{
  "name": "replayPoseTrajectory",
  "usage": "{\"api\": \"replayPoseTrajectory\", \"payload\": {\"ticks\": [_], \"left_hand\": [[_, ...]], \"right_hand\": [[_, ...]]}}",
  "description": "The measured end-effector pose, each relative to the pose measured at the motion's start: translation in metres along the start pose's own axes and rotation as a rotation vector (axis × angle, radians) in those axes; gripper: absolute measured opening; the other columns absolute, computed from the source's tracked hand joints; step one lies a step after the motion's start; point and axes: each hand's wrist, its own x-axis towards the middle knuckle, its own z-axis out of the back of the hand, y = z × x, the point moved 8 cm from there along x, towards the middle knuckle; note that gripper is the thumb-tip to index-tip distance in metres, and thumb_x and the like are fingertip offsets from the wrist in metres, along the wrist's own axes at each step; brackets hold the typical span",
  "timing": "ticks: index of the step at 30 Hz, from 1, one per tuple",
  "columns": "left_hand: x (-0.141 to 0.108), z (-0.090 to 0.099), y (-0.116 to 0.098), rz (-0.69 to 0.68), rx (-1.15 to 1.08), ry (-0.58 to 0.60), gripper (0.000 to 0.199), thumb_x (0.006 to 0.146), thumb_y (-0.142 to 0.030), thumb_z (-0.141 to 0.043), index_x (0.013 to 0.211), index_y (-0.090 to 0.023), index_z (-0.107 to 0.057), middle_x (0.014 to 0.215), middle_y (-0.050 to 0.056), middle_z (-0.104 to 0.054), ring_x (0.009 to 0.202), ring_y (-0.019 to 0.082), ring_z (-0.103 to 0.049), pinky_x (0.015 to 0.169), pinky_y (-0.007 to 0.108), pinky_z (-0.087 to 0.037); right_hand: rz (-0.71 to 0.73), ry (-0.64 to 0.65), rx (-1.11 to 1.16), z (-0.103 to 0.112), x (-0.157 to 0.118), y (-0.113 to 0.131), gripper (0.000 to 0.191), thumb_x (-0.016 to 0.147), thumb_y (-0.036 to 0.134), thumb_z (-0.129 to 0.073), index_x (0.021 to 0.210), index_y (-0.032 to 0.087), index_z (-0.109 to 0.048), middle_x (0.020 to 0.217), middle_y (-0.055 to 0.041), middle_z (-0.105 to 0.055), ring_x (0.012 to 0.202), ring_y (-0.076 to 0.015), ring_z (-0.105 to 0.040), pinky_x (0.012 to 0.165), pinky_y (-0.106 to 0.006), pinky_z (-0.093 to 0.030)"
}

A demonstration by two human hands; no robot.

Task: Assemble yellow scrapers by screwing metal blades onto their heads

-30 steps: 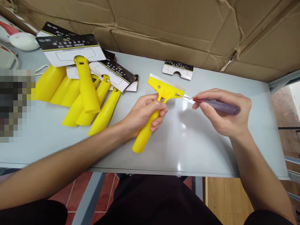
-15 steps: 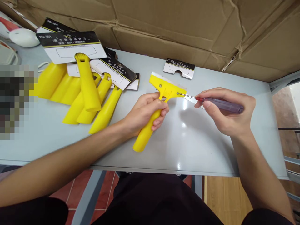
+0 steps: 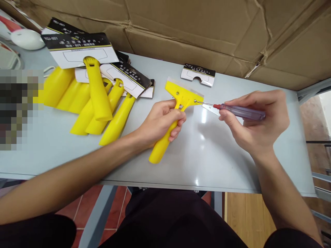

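My left hand (image 3: 167, 120) is wrapped round the neck of a yellow scraper (image 3: 161, 147), whose wide head points away from me. Two screws show in the head, and a thin blade edge runs along its far side. In my right hand (image 3: 254, 120) is a screwdriver (image 3: 244, 112) with a clear purplish handle and a red collar, gripped between thumb and fingers. Its tip meets the right-hand screw (image 3: 195, 101) of the scraper. Beneath the shaft, a flat metal piece with a hole (image 3: 210, 109) lies on the table; part of it is hidden.
Several yellow scraper handles (image 3: 99, 100) with black-and-white cards (image 3: 84, 51) are piled at the left. A loose folded card (image 3: 198, 74) lies beyond the scraper. Cardboard (image 3: 181, 31) walls off the back of the grey table (image 3: 219, 172). A white rounded object (image 3: 28, 39) sits far left.
My right hand has shifted its hold on the screwdriver, with the fingers now farther back and more of the red collar showing. The scraper has barely moved.
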Motion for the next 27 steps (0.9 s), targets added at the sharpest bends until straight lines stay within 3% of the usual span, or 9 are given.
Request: {"api": "replayPoseTrajectory", "payload": {"ticks": [6,9,11,13,18,21,24,27], "left_hand": [[-0.001,-0.001,-0.001,-0.022,0.068,-0.007,0.021,0.080,-0.018,-0.067,0.066,-0.021,-0.052,0.045,-0.004,-0.048,0.034,0.009,-0.043,0.033,0.021,-0.037],[-0.001,-0.001,0.000,-0.035,0.097,-0.006,0.023,0.080,-0.017,-0.067,0.065,-0.022,-0.050,0.046,-0.004,-0.050,0.034,0.009,-0.044,0.032,0.021,-0.038],[0.000,-0.002,0.001,-0.040,0.097,0.000,0.024,0.079,-0.016,-0.067,0.065,-0.022,-0.050,0.048,-0.003,-0.053,0.034,0.009,-0.045,0.032,0.022,-0.038],[0.000,-0.002,0.001,-0.036,0.096,0.007,0.023,0.080,-0.017,-0.066,0.064,-0.022,-0.050,0.047,-0.004,-0.052,0.033,0.010,-0.045,0.032,0.022,-0.038],[0.001,0.001,-0.003,-0.023,0.045,-0.018,0.019,0.080,-0.019,-0.065,0.066,-0.021,-0.053,0.048,-0.004,-0.050,0.034,0.009,-0.044,0.032,0.022,-0.036],[0.000,0.003,-0.003,-0.012,0.022,-0.031,0.018,0.079,-0.019,-0.067,0.068,-0.021,-0.053,0.051,-0.003,-0.052,0.034,0.008,-0.045,0.032,0.021,-0.036],[-0.001,0.001,-0.002,-0.008,0.030,-0.015,0.020,0.079,-0.020,-0.067,0.068,-0.021,-0.051,0.050,-0.005,-0.050,0.034,0.008,-0.043,0.033,0.021,-0.036],[-0.001,0.001,-0.001,-0.016,0.038,-0.008,0.018,0.080,-0.020,-0.065,0.068,-0.021,-0.051,0.050,-0.005,-0.051,0.033,0.008,-0.043,0.032,0.021,-0.036]], "right_hand": [[0.250,0.059,-0.243,0.000,0.000,0.021,0.023,0.082,0.027,-0.092,0.095,0.034,-0.075,0.081,0.0042,-0.081,0.059,-0.0205,-0.072,0.051,-0.036,-0.050],[0.117,0.012,-0.240,0.004,0.002,0.016,0.018,0.086,0.039,-0.089,0.086,0.032,-0.073,0.068,0.0043,-0.076,0.050,-0.0187,-0.067,0.048,-0.036,-0.045],[-0.021,0.026,-0.201,0.005,0.004,0.008,0.019,0.091,0.044,-0.084,0.083,0.032,-0.071,0.064,0.0035,-0.072,0.049,-0.0192,-0.066,0.048,-0.036,-0.044],[-0.064,0.081,-0.167,0.003,0.006,0.008,0.015,0.092,0.042,-0.081,0.088,0.032,-0.070,0.066,0.0031,-0.072,0.052,-0.0203,-0.067,0.050,-0.037,-0.046],[0.067,0.205,-0.175,-0.003,0.007,0.017,0.022,0.088,0.030,-0.081,0.105,0.036,-0.069,0.086,0.0031,-0.079,0.061,-0.0226,-0.072,0.052,-0.038,-0.051],[0.163,0.153,-0.290,0.001,0.007,0.018,0.012,0.090,0.033,-0.080,0.096,0.034,-0.069,0.075,0.0041,-0.078,0.053,-0.0202,-0.066,0.046,-0.037,-0.042],[0.231,0.101,-0.426,0.003,0.006,0.019,0.017,0.092,0.036,-0.079,0.083,0.030,-0.067,0.054,0.0046,-0.065,0.042,-0.0165,-0.054,0.043,-0.035,-0.031],[0.234,0.118,-0.424,0.002,0.006,0.020,0.010,0.092,0.035,-0.077,0.090,0.029,-0.068,0.057,0.0041,-0.065,0.046,-0.0180,-0.059,0.045,-0.035,-0.033]]}}
